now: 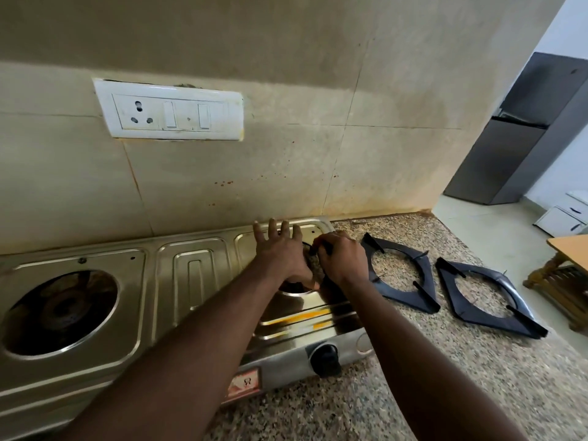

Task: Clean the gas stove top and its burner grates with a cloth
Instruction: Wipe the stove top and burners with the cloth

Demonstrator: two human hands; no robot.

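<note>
The steel gas stove top [197, 275] stands against the tiled wall. Its left burner well [60, 310] lies bare, with no grate on it. My left hand [280, 253] is spread flat over the right burner well [296, 292], fingers apart and thumb at the rim. My right hand [342, 256] is beside it, fingers closed on a dark burner part [313, 249] that is mostly hidden. Two black burner grates lie on the granite counter right of the stove, the nearer grate [423, 275] and the farther grate [515, 307]. No cloth is in view.
A black knob [324, 358] sticks out of the stove front. The speckled counter [445, 377] ends at the right, past the grates. A switch socket [171, 114] is on the wall. A grey fridge [515, 138] and wooden furniture [566, 275] stand beyond.
</note>
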